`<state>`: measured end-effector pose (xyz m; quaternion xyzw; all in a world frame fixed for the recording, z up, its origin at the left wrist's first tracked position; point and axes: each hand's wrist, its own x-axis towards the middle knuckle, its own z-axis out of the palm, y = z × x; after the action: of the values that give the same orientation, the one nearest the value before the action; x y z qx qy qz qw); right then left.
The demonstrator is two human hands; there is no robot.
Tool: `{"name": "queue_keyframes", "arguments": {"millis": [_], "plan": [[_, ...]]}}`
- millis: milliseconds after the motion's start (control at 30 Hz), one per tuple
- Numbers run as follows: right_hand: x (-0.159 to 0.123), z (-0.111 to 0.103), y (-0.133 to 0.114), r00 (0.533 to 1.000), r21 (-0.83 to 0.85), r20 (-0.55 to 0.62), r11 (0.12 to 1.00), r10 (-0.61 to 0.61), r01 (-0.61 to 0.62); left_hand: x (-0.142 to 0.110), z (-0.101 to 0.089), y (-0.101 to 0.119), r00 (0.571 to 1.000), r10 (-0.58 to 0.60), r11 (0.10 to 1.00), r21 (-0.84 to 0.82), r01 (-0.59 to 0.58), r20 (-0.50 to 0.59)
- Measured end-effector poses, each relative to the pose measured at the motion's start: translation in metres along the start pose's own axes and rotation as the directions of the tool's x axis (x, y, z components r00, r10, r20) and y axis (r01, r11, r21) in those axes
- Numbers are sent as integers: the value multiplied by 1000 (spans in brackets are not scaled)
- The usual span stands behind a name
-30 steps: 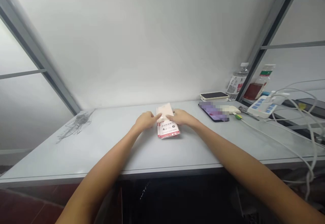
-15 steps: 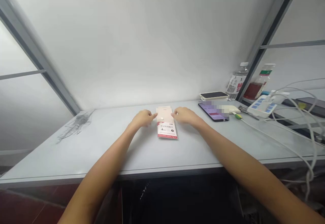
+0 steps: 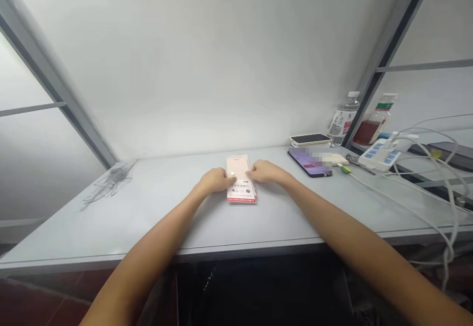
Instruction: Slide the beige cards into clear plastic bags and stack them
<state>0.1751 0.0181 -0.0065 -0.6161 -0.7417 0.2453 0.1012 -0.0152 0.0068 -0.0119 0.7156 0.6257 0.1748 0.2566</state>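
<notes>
A pale pink-and-red paper packet [image 3: 242, 190] lies lengthwise away from the person, the left grip [image 3: 214, 179] and right grip [image 3: 266, 171] touching its 2 long edges — clamped or not, I cannot tell.

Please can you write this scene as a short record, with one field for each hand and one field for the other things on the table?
left hand: touches the left edge of the pale pink paper packets
right hand: touches the right edge of the same stack
packets: lying flat, with red-edged printed covers, on a white table
rest: phone with pixelated screen, cream-cased phone, water bottle, bottle of dark red liquid, white power strip
</notes>
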Motion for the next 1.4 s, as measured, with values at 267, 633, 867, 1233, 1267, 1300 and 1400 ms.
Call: {"name": "queue_keyframes", "arguments": {"millis": [267, 633, 867, 1233, 1267, 1300, 1400], "plan": [[7, -1, 3, 998, 66, -66, 998, 20, -15, 1, -6, 4, 998, 29, 982, 189, -17, -61], [-1, 0, -8, 932, 594, -256, 719, -257, 361, -7, -7, 13, 943, 287, 948, 194, -253, -170], [-6, 3, -12, 846, 442, -420, 740, -329, 507, -7, -8, 12, 821, 426, 895, 308, -322, -380], [-25, 6, -22, 734, 219, -455, 736, -503, 640, -13, -8, 18, 783, 522, 850, 286, -442, -339], [-26, 6, -22, 734, 217, -458, 738, -501, 639, -13, -9, 18, 786, 520, 851, 283, -443, -334], [-26, 6, -22, 736, 216, -459, 740, -498, 637, -13, -9, 17, 789, 519, 852, 280, -443, -330], [-25, 6, -22, 745, 227, -457, 746, -485, 626, -13, -8, 17, 789, 518, 853, 276, -444, -331]]}}
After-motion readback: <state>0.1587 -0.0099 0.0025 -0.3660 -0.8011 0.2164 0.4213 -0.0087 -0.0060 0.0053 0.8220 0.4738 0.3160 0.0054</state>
